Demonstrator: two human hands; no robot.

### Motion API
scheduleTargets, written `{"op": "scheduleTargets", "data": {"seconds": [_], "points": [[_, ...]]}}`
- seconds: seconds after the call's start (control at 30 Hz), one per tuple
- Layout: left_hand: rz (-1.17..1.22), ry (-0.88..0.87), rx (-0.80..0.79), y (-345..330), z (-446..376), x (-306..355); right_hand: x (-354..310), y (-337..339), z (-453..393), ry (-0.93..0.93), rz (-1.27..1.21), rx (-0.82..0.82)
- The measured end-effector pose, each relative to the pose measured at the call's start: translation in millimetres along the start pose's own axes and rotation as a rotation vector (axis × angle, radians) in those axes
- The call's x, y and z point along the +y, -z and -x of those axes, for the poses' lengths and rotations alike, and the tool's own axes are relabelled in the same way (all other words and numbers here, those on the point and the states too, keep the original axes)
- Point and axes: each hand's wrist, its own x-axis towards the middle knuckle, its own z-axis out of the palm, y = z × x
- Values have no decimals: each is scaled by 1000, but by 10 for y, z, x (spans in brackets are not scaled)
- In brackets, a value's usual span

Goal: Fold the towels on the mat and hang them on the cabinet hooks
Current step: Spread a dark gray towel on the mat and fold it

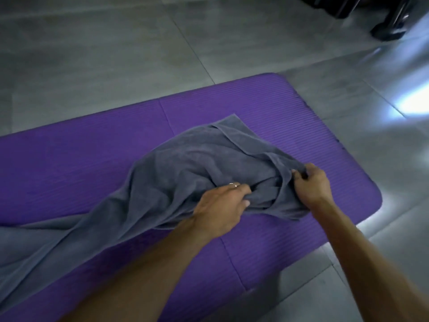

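Note:
A grey towel (185, 163) lies crumpled across the purple mat (81, 159), stretching from the mat's right part down to the lower left edge of the view. My left hand (222, 205), with a ring on one finger, grips a bunch of the towel near its middle. My right hand (312, 182) pinches a fold of the towel's edge a little to the right. Both hands sit close together over the mat's right half. No cabinet or hooks are in view.
The mat lies on a grey tiled floor (92, 54). A dark wheeled object (390, 26) stands at the top right corner. A bright glare (413, 101) falls on the tiles to the right of the mat.

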Motion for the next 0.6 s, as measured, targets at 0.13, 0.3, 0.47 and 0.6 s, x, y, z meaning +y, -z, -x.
{"op": "scheduleTargets", "data": {"seconds": [0.13,0.3,0.47,0.6], "points": [[-119,-44,-76,-89,159,38,151,17,19,-40,393,-150],[-264,74,76,207,909,-578,-582,-556,518,387,483,-32],[-394,360,273,436,1995,-1243,-1563,-1316,1241,951,417,-345],[-485,658,272,507,2752,-1610,-2028,-1828,1730,1218,412,-640]]}}
